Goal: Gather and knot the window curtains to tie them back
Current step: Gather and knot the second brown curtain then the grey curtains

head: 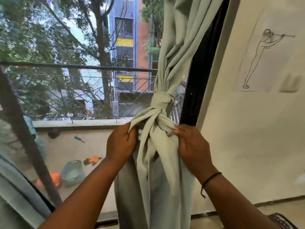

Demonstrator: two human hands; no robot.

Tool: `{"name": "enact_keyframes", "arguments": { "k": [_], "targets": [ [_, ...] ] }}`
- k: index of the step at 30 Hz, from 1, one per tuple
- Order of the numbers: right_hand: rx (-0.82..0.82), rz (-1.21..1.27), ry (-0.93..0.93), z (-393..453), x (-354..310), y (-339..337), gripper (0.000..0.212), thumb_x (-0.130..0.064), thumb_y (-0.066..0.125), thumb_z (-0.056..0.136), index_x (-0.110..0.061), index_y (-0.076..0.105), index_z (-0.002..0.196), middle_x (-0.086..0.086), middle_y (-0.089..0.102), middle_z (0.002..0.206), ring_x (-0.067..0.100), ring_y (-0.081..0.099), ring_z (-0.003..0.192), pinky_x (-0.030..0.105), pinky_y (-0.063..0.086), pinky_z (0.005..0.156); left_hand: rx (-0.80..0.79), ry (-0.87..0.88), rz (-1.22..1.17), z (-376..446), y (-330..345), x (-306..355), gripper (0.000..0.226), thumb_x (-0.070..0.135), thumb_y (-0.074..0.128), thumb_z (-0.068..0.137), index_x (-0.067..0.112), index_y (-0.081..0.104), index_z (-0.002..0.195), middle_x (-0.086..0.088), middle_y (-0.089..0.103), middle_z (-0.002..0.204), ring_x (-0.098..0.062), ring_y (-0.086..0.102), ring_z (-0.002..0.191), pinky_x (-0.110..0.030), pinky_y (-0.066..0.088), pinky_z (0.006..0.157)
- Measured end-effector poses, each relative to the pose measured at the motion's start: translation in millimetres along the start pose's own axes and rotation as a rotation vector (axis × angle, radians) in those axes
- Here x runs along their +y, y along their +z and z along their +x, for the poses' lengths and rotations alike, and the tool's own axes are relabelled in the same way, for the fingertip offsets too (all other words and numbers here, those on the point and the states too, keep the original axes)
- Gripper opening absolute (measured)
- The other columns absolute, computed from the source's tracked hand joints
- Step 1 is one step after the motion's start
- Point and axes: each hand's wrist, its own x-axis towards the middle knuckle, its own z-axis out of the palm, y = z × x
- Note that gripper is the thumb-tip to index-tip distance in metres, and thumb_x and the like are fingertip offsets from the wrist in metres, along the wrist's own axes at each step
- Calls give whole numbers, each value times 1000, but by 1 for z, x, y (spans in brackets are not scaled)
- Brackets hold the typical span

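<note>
A pale green curtain [179, 47] hangs at the right side of the window, gathered into a knot [162, 103] at mid height. Below the knot the cloth spreads into loose tails [158, 171]. My left hand [121, 142] pinches the left fold of cloth just under the knot. On the other side my right hand [192, 142] grips the right fold at the same height. A second curtain [11, 187] shows at the lower left edge, blurred.
The black window frame [203, 71] stands right behind the knot, with a white wall and a line drawing [264, 58] beyond it. Outside lie a balcony railing [79, 67], a teal basin [73, 171], orange gloves [92, 160] and a screwdriver.
</note>
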Motion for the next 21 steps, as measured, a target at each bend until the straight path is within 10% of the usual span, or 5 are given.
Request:
{"name": "enact_keyframes", "arguments": {
  "k": [9, 13, 18, 21],
  "targets": [
    [-39, 214, 476, -4, -3, 7, 19, -10, 36, 99, -12, 46, 83, -8, 46, 72, 10, 44, 66, 9, 35, 56, -149, 180, 276, -7, 0, -11, 59, 52, 22, 81, 20, 65, 107, -6, 67, 92, -29, 64, 81, -32, 46, 59],
    [-100, 207, 366, -6, 9, 12, 21, -23, 35, 99, -14, 46, 84, -3, 48, 69, 4, 48, 62, 16, 36, 55, -197, 285, 376, 1, 1, -21, 46, 43, 34, 85, 13, 67, 98, -9, 66, 77, -31, 63, 60, -30, 46, 45],
    [-188, 120, 246, -15, 43, 25, 76, -68, 15, 88, -8, 60, 81, 7, 59, 65, 20, 55, 60, 31, 43, 56, -215, 313, 412, -10, 24, -31, 45, 38, 35, 86, 8, 67, 92, -9, 61, 68, -29, 58, 52, -29, 45, 38],
    [-156, 114, 222, -16, 67, 32, 76, -62, 16, 89, -5, 67, 84, 11, 64, 66, 24, 58, 61, 29, 42, 54, -195, 272, 373, -10, 44, -28, 43, 35, 36, 86, 6, 67, 93, -9, 61, 69, -28, 57, 54, -30, 46, 39]
  ]
}}
